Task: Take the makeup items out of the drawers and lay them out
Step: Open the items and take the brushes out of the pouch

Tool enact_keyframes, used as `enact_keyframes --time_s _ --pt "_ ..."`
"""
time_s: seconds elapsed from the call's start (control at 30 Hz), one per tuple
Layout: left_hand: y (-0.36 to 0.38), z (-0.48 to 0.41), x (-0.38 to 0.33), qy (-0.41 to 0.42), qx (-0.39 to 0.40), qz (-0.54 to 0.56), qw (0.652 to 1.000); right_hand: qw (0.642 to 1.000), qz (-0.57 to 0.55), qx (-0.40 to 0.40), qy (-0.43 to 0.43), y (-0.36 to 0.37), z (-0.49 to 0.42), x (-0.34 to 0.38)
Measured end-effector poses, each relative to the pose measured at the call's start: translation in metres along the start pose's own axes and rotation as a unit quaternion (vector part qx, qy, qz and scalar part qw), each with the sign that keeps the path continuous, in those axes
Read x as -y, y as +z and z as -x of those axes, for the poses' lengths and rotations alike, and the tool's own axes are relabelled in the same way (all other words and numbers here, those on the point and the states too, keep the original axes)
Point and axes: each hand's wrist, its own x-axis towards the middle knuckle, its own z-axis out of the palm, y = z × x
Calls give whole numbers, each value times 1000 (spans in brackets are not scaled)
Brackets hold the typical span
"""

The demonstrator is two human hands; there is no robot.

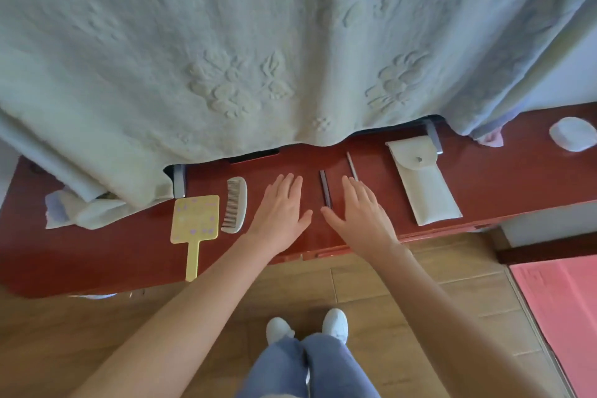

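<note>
On the red-brown tabletop (491, 181) several items lie in a row. A yellow hand mirror (195, 223) is at the left, with a white comb (235, 203) beside it. My left hand (281, 210) and my right hand (358, 210) rest flat on the top, palms down, fingers apart, holding nothing. Between them lies a thin dark stick-shaped tool (325, 189). A slim pale pencil-like stick (352, 165) lies just beyond my right hand. A white snap pouch (422, 178) sits to the right. No drawer is open in view.
A large pale green embossed cloth (258, 52) hangs over the back of the table and hides what is behind. A white round pad (573, 133) lies at the far right. Wooden floor, my feet in white shoes (307, 326) and a pink mat (562, 307) are below.
</note>
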Motion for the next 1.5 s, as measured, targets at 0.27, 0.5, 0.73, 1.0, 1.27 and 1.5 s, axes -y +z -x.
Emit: enact_keyframes --time_s 0.27,0.5,0.73,1.0,1.27,1.5 --pt "39 -50 6 -32 -116 123 985 997 -42 -59 37 44 -41 -9" --pt "50 -63 3 -86 -130 251 955 991 -101 -78 45 55 -48 -11" --pt "30 -60 2 -174 5 551 816 958 -279 -37 53 39 -39 -5" --pt "21 -47 -1 -168 11 562 810 922 -366 109 65 30 -32 4" --pt "13 -49 -14 -183 -32 576 796 916 -376 111 84 32 -33 5" --pt "-24 -65 10 -185 -126 628 746 925 -332 166 86 34 2 -1"
